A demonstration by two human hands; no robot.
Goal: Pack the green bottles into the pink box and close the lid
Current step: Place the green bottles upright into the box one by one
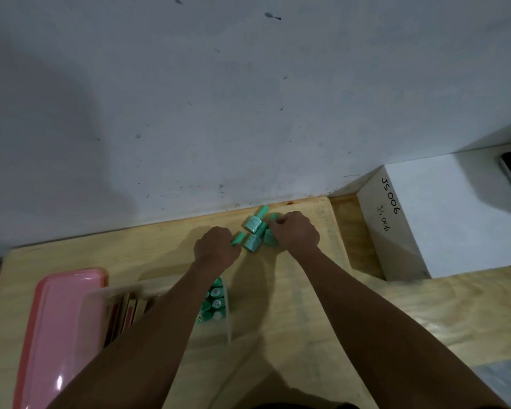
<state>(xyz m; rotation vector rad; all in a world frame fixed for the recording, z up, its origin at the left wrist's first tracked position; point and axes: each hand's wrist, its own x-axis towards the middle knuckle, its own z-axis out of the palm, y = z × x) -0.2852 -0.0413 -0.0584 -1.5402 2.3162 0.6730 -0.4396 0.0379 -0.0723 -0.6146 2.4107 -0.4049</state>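
Forearms are crossing the open box [121, 290], half hiding it, pink lid [62, 329] lying leftward. Beyond, left hand [216, 246] and right hand [295, 233], apart, are each gripping loose green bottles [254, 228] on the bench [307, 320]; fingertips are hidden.

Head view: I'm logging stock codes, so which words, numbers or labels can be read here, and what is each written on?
"JS 006": handwritten in large dark characters on the side of the white box.
"JS 006": apparently repeated, smaller and fainter, beside the first on the same side; this reading is less certain.
Printed labels on the green bottles: too small and blurred to read.
No other text is legible.
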